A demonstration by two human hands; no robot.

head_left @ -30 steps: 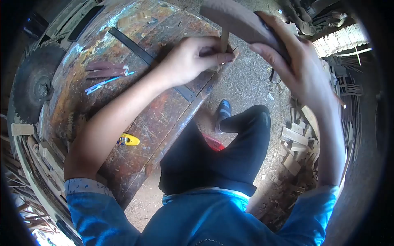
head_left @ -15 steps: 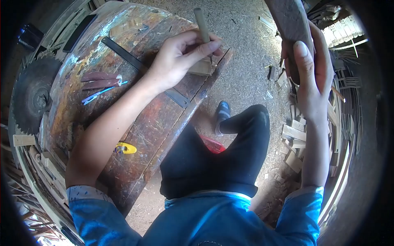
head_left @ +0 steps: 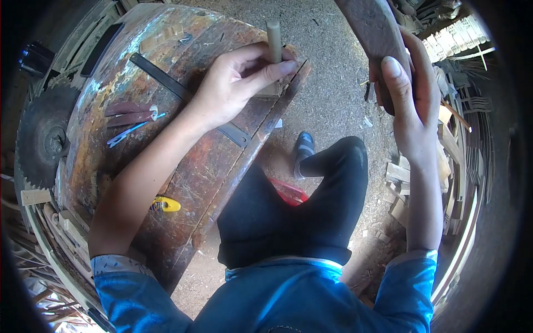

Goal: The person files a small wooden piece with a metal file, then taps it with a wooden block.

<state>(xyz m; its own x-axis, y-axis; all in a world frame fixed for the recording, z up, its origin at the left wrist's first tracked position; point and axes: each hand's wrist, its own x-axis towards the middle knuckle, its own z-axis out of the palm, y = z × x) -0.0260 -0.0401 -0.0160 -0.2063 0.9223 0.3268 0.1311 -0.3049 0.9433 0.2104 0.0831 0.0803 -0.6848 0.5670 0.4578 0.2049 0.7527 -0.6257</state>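
Note:
My left hand is closed around a chisel, whose pale round handle stands upright above the fingers. The blade end is hidden behind my fingers. Under that hand a small wood block lies near the edge of the workbench. Over the floor on the right, my right hand grips a thick dark wooden club, its far end reaching past the top of the view. A dark flat metal bar lies on the bench and passes beneath my left forearm.
On the bench are reddish-brown rolls, a blue pen-like stick and a yellow-handled tool. A toothed circular saw blade stands at the left. Wood offcuts are piled on the right-hand floor.
The view has shifted slightly. My right hand and the club have moved a little left, towards the chisel. My left hand keeps its hold on the chisel, whose handle now looks more upright.

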